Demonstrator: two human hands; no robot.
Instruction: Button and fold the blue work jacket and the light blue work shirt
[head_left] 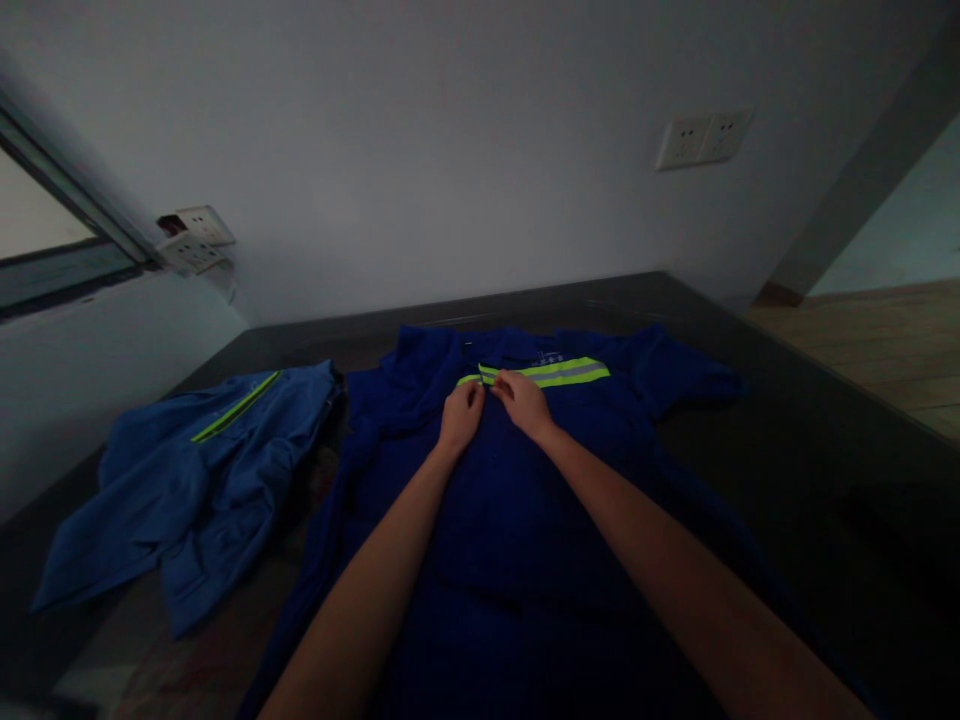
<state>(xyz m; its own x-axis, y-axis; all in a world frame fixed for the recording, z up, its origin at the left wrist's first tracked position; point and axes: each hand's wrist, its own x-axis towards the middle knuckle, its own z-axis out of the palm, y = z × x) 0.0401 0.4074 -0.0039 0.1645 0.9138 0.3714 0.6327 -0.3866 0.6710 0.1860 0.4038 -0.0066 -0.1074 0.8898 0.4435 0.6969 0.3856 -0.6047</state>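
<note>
A dark blue work jacket (pixel 525 500) with a yellow-and-grey reflective chest stripe (pixel 559 372) lies spread flat on a dark table (pixel 787 420) in front of me. My left hand (pixel 460 414) and my right hand (pixel 523 400) meet at the jacket's front, just below the stripe. Both have their fingers pinched on the fabric at the front closure. The fingertips are partly hidden against the cloth.
A second, lighter blue jacket (pixel 187 470) with a thin yellow stripe lies crumpled on the table's left side. Wall sockets (pixel 701 140) sit on the back wall, more sockets (pixel 191 238) by a window at left. A wooden floor (pixel 885 350) shows at right.
</note>
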